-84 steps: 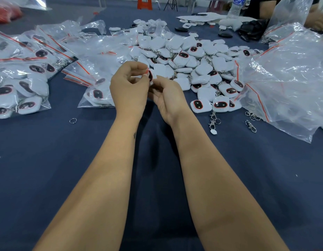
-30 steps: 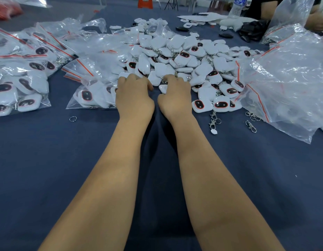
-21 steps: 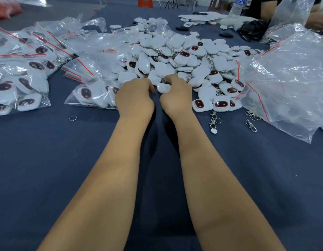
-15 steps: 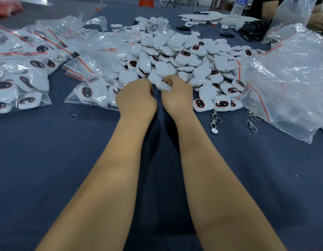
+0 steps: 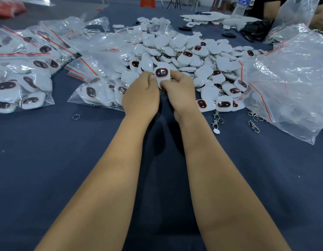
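Pinching a white rounded-square plastic key fob with a dark red-ringed face (image 5: 161, 73), the fingertips (image 5: 150, 77) of the left hand (image 5: 140, 95) and right hand (image 5: 178, 93) hold it just above the near edge of the loose heap of white fobs (image 5: 193, 57). Half a second ago both hands dug into that edge, the fob's pale back showing. Now it is lifted, face toward the camera, so picking looks done and bagging likely follows. A clear red-striped bag of fobs (image 5: 95, 87) lies left of the heap.

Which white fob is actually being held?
The fob with its dark screen facing up, pinched between left hand and right hand at the pile edge; the rest lie loose or bagged.
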{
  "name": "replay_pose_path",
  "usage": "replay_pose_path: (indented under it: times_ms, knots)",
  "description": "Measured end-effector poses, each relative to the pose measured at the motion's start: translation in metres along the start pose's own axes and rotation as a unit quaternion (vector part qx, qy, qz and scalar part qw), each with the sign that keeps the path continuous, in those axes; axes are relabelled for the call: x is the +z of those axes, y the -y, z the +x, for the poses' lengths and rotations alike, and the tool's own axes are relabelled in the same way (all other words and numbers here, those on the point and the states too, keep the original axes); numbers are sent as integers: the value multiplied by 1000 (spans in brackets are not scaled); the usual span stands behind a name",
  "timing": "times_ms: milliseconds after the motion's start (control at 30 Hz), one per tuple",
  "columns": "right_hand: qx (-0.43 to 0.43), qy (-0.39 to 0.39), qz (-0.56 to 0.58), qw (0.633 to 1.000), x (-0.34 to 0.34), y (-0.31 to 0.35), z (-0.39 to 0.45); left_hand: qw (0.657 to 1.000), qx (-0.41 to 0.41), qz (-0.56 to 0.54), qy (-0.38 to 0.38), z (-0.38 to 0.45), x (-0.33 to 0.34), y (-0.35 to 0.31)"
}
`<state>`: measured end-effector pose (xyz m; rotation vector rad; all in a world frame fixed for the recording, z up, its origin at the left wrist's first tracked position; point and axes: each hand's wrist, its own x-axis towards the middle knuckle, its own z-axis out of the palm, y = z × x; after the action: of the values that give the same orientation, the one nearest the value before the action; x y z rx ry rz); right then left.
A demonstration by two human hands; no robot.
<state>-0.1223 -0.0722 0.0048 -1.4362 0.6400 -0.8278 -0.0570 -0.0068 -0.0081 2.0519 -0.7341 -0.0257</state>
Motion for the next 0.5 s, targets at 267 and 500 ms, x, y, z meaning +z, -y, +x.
replay_pose_path:
  times_ms: [267, 500]
  knots:
    - [33, -17, 17, 999, 2, -3, 4, 1000, 9, 14, 18, 2, 2, 3]
    - [30, 10, 22, 999, 3, 0, 1, 1000, -10, -27, 7, 4, 3, 4]
